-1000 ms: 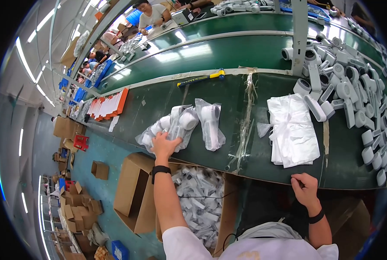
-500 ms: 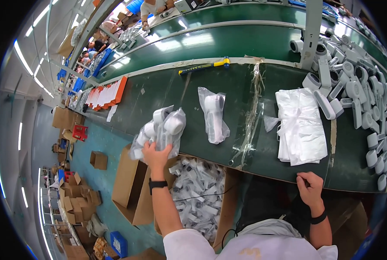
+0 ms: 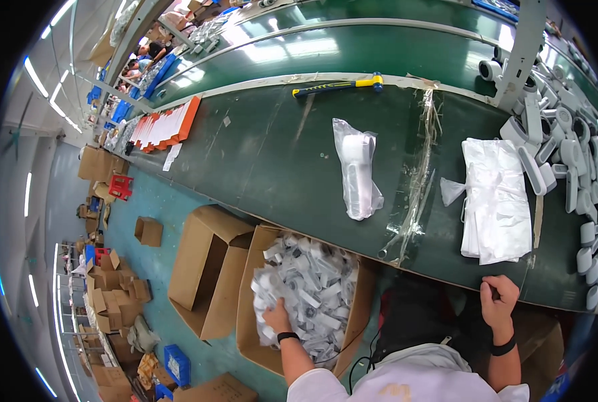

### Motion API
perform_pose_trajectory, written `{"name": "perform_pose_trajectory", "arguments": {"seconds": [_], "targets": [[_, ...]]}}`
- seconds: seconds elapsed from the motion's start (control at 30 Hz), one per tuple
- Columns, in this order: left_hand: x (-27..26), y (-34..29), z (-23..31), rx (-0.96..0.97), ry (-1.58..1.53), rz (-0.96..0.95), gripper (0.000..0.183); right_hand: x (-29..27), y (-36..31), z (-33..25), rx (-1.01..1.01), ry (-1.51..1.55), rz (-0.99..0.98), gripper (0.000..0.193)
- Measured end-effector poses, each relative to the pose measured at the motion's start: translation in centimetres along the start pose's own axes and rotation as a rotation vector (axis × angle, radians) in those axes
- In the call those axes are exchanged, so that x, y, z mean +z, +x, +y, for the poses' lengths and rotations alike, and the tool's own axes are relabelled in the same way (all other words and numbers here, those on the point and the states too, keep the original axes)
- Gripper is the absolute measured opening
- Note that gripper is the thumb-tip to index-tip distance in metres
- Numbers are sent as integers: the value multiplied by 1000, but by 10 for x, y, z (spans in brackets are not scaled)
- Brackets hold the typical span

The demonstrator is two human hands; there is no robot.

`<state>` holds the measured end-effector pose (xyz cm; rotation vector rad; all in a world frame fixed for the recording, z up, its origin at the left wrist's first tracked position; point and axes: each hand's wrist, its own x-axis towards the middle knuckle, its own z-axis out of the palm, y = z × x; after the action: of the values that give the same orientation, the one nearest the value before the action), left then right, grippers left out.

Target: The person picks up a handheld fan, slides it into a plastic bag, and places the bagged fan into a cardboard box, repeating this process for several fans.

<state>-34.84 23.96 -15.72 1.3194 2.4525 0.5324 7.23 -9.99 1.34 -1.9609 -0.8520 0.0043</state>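
Two bare hands show at the bottom of the frame. Left hand [image 3: 277, 317] reaches down into one open cardboard box [image 3: 247, 315] at lower centre, fingers closed on the bagged white parts [image 3: 309, 285] heaped inside. Right hand [image 3: 498, 299], lower right, is curled shut at the green bench's [image 3: 272, 154] near edge; whether it grips anything cannot be told. One bagged part [image 3: 357, 167] lies mid-bench, one stack of empty clear bags [image 3: 496, 201] to its right, one yellow-headed hammer [image 3: 339, 85] above

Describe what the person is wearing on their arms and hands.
Both hands are bare, no gloves. The left hand has a black band on its wrist, and the right hand has a black wristband too. Forearms are uncovered; short white sleeves show at the lower edge.
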Motion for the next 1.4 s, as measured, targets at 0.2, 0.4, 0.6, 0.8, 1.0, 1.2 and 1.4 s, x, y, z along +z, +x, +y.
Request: {"name": "perform_pose_trajectory", "arguments": {"seconds": [0.2,0.4,0.6,0.8,1.0,1.2,1.4], "targets": [[34,31,-50,-217,59,-140,82,3,-5,2,-16,20,3,7],[57,64,-52,-185,156,-152,78,4,-4,3,-76,-15,17,11],[42,102,-36,234,9,-299,56,5,1,-3,-105,-4,41,12],[-18,82,89,549,-413,-70,36,7,1,-1,-133,-9,61,12],[-89,-89,280,927,-695,-475,43,3,-3,2,-127,21,136,12],[-30,-172,337,1206,-230,-404,95,-5,-3,-1,-157,89,128,10],[-45,-167,317,984,-284,-376,68,-7,0,5,-119,169,58,8]]}}
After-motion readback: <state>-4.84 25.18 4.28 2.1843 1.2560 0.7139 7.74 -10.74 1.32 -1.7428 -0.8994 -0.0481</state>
